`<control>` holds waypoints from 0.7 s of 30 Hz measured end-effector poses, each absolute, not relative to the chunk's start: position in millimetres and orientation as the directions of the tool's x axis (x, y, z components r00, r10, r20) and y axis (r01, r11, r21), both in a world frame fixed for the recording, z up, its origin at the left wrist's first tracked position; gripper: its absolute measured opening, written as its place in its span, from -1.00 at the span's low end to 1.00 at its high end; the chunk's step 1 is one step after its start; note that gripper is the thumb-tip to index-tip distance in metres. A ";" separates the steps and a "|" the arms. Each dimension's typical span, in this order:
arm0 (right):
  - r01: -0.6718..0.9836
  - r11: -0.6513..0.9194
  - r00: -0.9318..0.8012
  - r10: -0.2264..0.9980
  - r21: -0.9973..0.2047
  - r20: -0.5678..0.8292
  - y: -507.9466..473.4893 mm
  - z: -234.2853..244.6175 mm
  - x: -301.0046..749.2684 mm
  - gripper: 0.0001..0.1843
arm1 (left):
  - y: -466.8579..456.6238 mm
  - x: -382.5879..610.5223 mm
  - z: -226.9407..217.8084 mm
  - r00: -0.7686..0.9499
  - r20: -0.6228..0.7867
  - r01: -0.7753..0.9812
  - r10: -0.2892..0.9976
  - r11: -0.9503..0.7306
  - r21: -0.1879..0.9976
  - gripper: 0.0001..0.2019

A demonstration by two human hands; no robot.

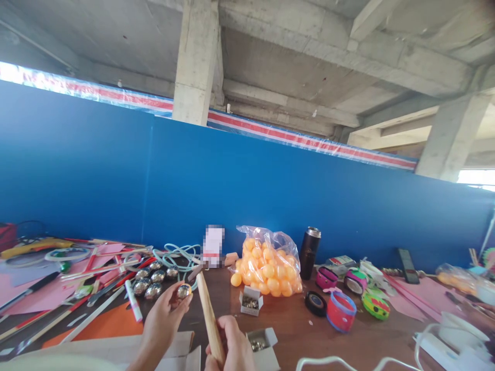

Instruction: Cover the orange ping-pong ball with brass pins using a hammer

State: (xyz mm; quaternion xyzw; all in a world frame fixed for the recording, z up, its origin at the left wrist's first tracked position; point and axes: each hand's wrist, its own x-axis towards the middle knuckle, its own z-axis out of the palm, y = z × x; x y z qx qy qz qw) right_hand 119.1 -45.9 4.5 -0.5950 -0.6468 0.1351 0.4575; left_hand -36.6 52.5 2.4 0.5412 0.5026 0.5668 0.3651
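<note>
My left hand pinches a shiny silver ball between thumb and fingers. In my right hand is a pale wooden stick, gripped near its lower end and tilted up to the left. The top of the stick stands just right of the ball; a small gap shows between them. Several more silver balls lie grouped on the table left of my left hand. Beside my right hand sits an open small box with shiny metal pieces, and another such box stands farther back.
A clear bag of orange balls and a black bottle stand by the blue partition. Coloured paper, sticks and a marker crowd the left. Small colourful pouches, black tape and a power strip lie right.
</note>
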 end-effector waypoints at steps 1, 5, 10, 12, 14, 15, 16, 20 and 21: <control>0.620 0.275 0.122 0.891 -0.735 0.437 -46.6 6.7 120.0 -0.40 | 52.0 -36.4 2.7 -0.147 0.247 0.128 0.958 -0.230 0.965 -0.52; 0.636 0.291 0.113 0.881 -0.714 0.459 -46.5 7.5 123.0 -0.42 | 48.7 -35.8 7.1 -0.151 0.232 0.149 0.961 -0.209 0.966 -0.53; 0.724 0.239 0.071 0.907 -0.647 0.415 -43.7 -1.8 120.3 -0.46 | 46.1 -36.4 10.5 -0.145 0.206 0.197 0.968 -0.176 0.965 -0.55; 0.712 0.245 0.085 0.900 -0.658 0.427 -43.7 -2.5 118.8 -0.48 | 46.4 -36.8 9.5 -0.135 0.213 0.202 0.968 -0.183 0.962 -0.54; 0.683 0.266 0.106 0.885 -0.680 0.453 -44.3 -0.5 118.2 -0.49 | 47.2 -36.8 7.9 -0.130 0.224 0.199 0.966 -0.196 0.960 -0.53; 0.669 0.278 0.113 0.878 -0.689 0.465 -44.7 1.1 118.4 -0.48 | 47.5 -36.7 7.0 -0.130 0.228 0.196 0.965 -0.201 0.960 -0.52; 0.656 0.289 0.117 0.874 -0.697 0.472 -45.0 2.9 118.9 -0.48 | 47.8 -36.4 6.4 -0.130 0.231 0.191 0.964 -0.204 0.960 -0.52; 0.643 0.316 0.088 0.874 -0.698 0.477 -45.3 7.1 120.9 -0.46 | 47.7 -34.8 6.5 -0.129 0.230 0.171 0.965 -0.207 0.963 -0.53; 0.661 0.310 0.077 0.877 -0.683 0.473 -45.3 6.7 120.7 -0.47 | 47.5 -34.6 7.0 -0.130 0.227 0.171 0.965 -0.203 0.964 -0.54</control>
